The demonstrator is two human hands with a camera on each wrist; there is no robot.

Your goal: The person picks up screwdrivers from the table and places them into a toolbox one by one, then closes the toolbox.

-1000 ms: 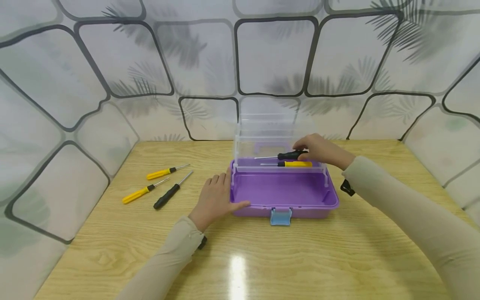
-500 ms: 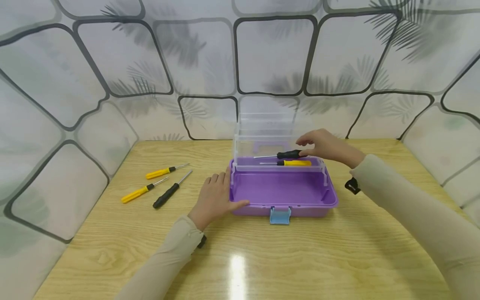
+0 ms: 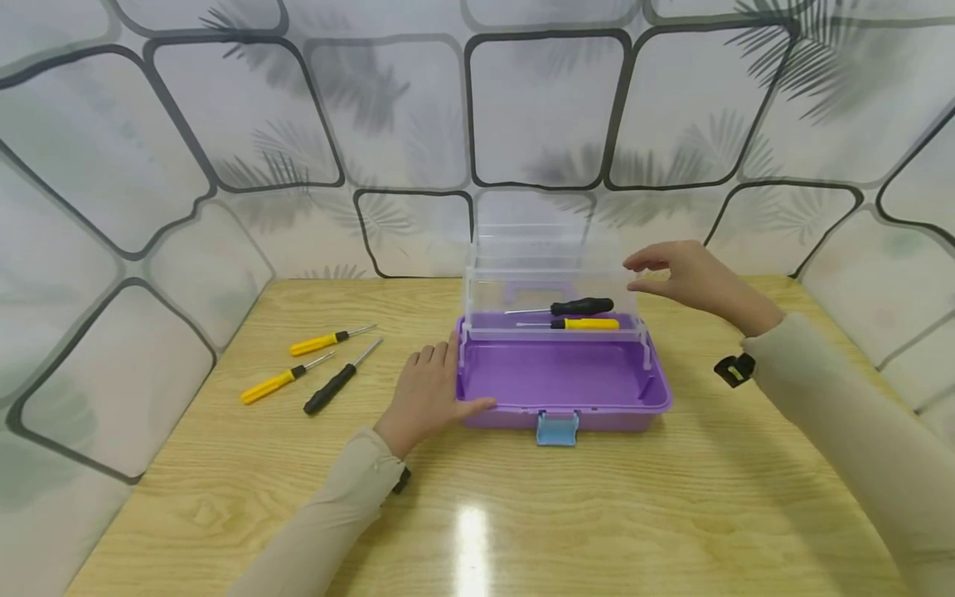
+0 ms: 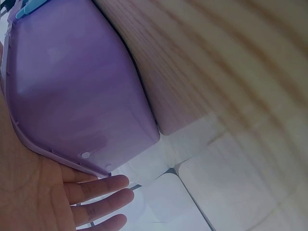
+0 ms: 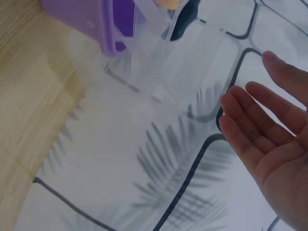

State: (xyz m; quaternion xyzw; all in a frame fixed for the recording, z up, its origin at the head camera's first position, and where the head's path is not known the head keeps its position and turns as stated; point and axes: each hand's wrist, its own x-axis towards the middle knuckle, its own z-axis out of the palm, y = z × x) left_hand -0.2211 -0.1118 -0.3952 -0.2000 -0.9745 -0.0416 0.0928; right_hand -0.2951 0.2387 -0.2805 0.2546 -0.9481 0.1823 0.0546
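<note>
A purple toolbox (image 3: 559, 377) stands on the table with its clear lid (image 3: 545, 249) raised at the back. Across its rear, on a clear tray (image 3: 485, 337), lie a black-handled screwdriver (image 3: 585, 306) and a yellow-handled screwdriver (image 3: 589, 324). My left hand (image 3: 427, 398) rests against the box's left end, thumb over the front rim. In the left wrist view, straight fingers (image 4: 103, 190) of that hand extend past the purple wall. My right hand (image 3: 694, 278) hovers to the right of the lid, holding nothing. Its fingers (image 5: 250, 125) are loosely bent in the right wrist view.
Left of the box lie two yellow-handled screwdrivers (image 3: 317, 344) and another black-handled screwdriver (image 3: 332, 390) on the wooden table (image 3: 559, 514). A blue latch (image 3: 557, 429) hangs on the box front. Patterned white cloth (image 3: 545, 108) walls the table's back and sides.
My right hand has let go of the black-handled screwdriver and moved up and right, away from the tray. That screwdriver stays on the tray. My left hand has kept its place.
</note>
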